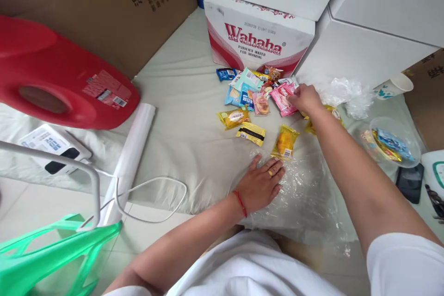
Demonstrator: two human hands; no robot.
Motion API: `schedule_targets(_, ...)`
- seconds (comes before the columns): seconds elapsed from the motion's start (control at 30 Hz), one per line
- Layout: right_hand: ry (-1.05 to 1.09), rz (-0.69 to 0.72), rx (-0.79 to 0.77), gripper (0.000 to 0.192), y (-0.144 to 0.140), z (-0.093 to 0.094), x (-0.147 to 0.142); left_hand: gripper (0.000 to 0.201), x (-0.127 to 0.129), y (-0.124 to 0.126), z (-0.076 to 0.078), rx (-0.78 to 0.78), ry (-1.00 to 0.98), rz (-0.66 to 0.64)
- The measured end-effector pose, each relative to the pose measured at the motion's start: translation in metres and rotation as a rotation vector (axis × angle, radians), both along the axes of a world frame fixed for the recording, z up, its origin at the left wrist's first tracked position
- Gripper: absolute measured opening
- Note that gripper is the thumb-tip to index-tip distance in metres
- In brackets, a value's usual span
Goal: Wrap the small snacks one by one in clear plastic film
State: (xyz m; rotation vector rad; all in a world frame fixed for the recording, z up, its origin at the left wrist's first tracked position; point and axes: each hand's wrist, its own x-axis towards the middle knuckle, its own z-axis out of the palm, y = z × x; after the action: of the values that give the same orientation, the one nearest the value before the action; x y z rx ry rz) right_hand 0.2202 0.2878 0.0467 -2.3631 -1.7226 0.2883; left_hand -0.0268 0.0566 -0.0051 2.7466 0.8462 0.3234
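Pale sheet [180, 115] on tiled floor [21, 203], stacked white boxes [374, 37] behind

Two hands, left [261, 184] and right [305, 98], one Wahaha carton [256, 37], one paper cup [393, 87], one red jug [62, 78], roughly a dozen snack packets [258, 97]

The snack packets [258, 101] are all shiny plastic film, and the pink packet [282, 98] under the right hand [305, 98] catches the light the same way. The left hand [262, 184] lies flat on a clear plastic bag [305, 194], thin, crinkly and glossy, spread over a matt, smooth pale cloth sheet [183, 120]. Behind that, the Wahaha box [258, 39] is printed cardboard with a dull finish, and the red jug [58, 74] is smooth, slightly glossy plastic.
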Motion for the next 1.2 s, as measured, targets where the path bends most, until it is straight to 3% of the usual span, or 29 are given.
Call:
schedule_targets(0.13, -0.089, -0.053, -0.049, 0.074, 0.006, -0.004, -0.004, 0.05, 0.0, 0.0, -0.001, 0.011, -0.004, -0.003)
schedule_targets(0.2, -0.115, -0.059, -0.075, 0.076, 0.001, -0.004, -0.006, 0.049, 0.0, -0.001, -0.002, 0.013, -0.005, 0.003)
schedule_targets(0.3, -0.113, 0.003, -0.098, 0.071, -0.011, -0.002, -0.016, 0.049, 0.0, -0.001, -0.002, 0.014, -0.014, 0.009)
schedule_targets(0.4, -0.066, 0.071, -0.019, 0.066, -0.024, -0.003, -0.033, 0.049, 0.001, -0.001, -0.002, 0.015, -0.024, 0.008)
schedule_targets(0.57, 0.129, 0.225, 0.048, 0.047, -0.05, 0.008, -0.048, 0.05, 0.001, -0.002, -0.003, 0.004, -0.016, 0.01)
schedule_targets(0.67, 0.251, 0.254, 0.229, 0.049, -0.091, 0.035, -0.035, 0.05, 0.001, -0.002, -0.004, -0.008, -0.007, 0.028)
schedule_targets(0.77, 0.293, 0.314, 0.38, 0.053, -0.165, 0.068, -0.018, 0.05, 0.001, -0.001, -0.003, -0.028, -0.011, 0.031)
schedule_targets(0.83, 0.304, 0.408, 0.348, 0.047, -0.22, 0.077, -0.012, 0.05, 0.001, 0.002, -0.002, -0.037, -0.014, 0.025)
schedule_targets(0.9, 0.278, 0.474, 0.286, 0.044, -0.267, 0.066, -0.013, 0.05, 0.0, 0.006, 0.0, -0.043, -0.018, 0.018)
schedule_targets(1.0, 0.132, 0.507, 0.283, 0.053, -0.311, 0.025, -0.021, 0.05, -0.001, 0.011, 0.001, -0.057, -0.008, 0.008)
schedule_targets(1.1, 0.026, 0.616, 0.217, 0.066, -0.329, -0.009, -0.026, 0.05, -0.003, 0.015, 0.002, -0.062, 0.017, -0.006)
schedule_targets(1.2, 0.085, 0.758, 0.125, 0.07, -0.334, -0.011, -0.019, 0.049, -0.004, 0.016, 0.001, -0.056, 0.031, -0.016)
